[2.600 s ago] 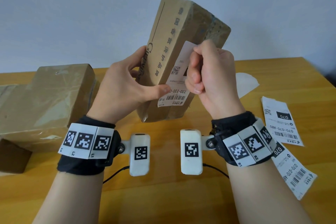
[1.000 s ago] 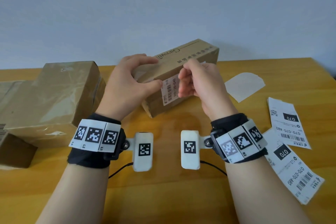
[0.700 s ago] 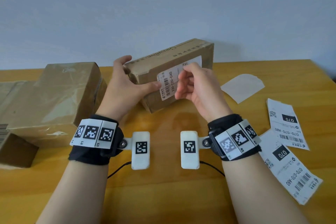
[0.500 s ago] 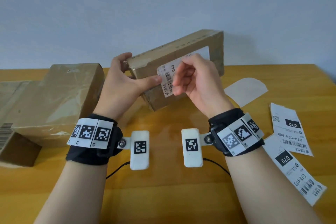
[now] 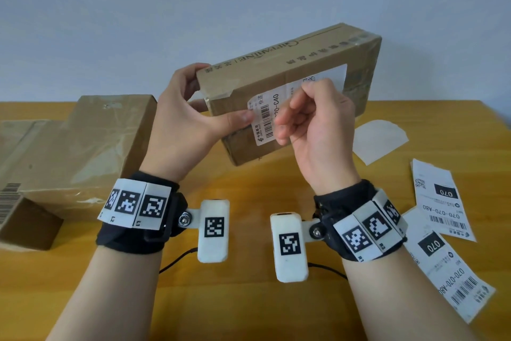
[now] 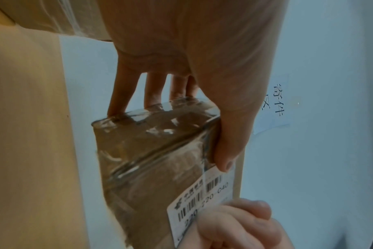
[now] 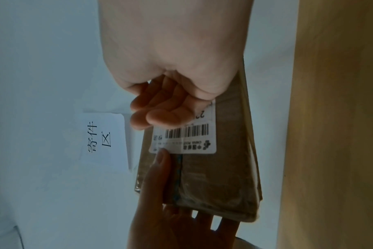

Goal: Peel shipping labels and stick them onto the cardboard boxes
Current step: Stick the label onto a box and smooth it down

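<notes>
The shipping label (image 5: 265,116) already lies on the side of the cardboard box (image 5: 287,86), held above the table by the gripping left hand (image 5: 188,122) while the curled right hand (image 5: 318,125) smooths it; two loose labels (image 5: 442,202) wait.

Black wristbands (image 5: 132,238), white square-code marker tiles (image 5: 137,203), white camera pods (image 5: 213,231), thin black cables (image 5: 177,260).
</notes>
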